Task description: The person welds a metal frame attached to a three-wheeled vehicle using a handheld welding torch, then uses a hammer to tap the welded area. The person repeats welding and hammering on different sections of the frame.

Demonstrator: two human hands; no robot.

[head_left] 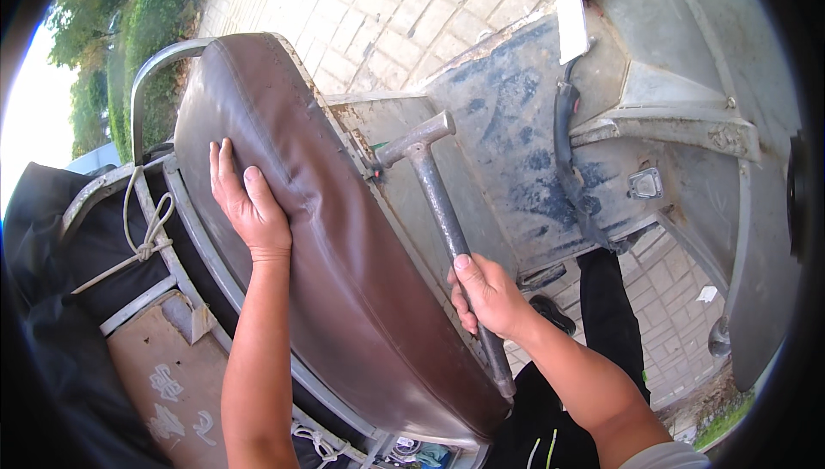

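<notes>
A brown padded vehicle seat [335,280] stands tilted up on its edge, its cover creased along a seam. My left hand [249,203] lies flat against the cover with its fingers stretched out, holding nothing. In my right hand [490,297] is a metal hammer [438,203], gripped partway down its worn handle. The hammer's head [417,141] is by the seat's far long edge, close to a small reddish spot on that edge. I cannot tell whether the head touches it. My right fingers are wrapped round the handle.
Beyond the seat lies a scuffed metal footwell floor [507,125] with a bent metal bar [670,128] and a black grip lever [565,117]. A metal rail frame [206,237] with knotted cord [146,250] runs on the left. Paving [387,5] and hedge [159,14] lie outside.
</notes>
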